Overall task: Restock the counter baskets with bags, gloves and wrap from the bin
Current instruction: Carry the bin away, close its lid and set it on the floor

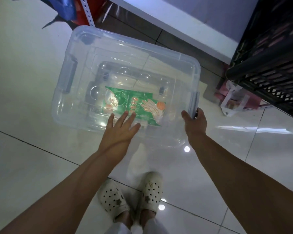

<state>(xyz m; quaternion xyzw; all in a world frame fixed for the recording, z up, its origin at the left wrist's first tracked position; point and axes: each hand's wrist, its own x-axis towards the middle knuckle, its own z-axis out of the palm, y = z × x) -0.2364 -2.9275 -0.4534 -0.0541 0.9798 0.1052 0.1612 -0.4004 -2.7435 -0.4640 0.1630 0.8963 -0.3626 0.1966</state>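
Note:
A clear plastic bin (74, 105) with its clear lid on stands on the tiled floor in front of me. Through the lid I see a green packet of gloves (142, 102) lying on the bottom, with pale items behind it that I cannot make out. My left hand (120, 130) lies flat on the lid's near edge, fingers spread. At the bin's right side, my right hand (195, 122) grips the grey latch (194, 102), thumb on the lid and fingers curled around the clip.
A black slatted crate (269, 61) stands at the right, with a white counter edge (184, 22) behind the bin. A pink and white bag (230, 97) lies under the crate. My feet in white clogs (130, 196) stand just behind the bin.

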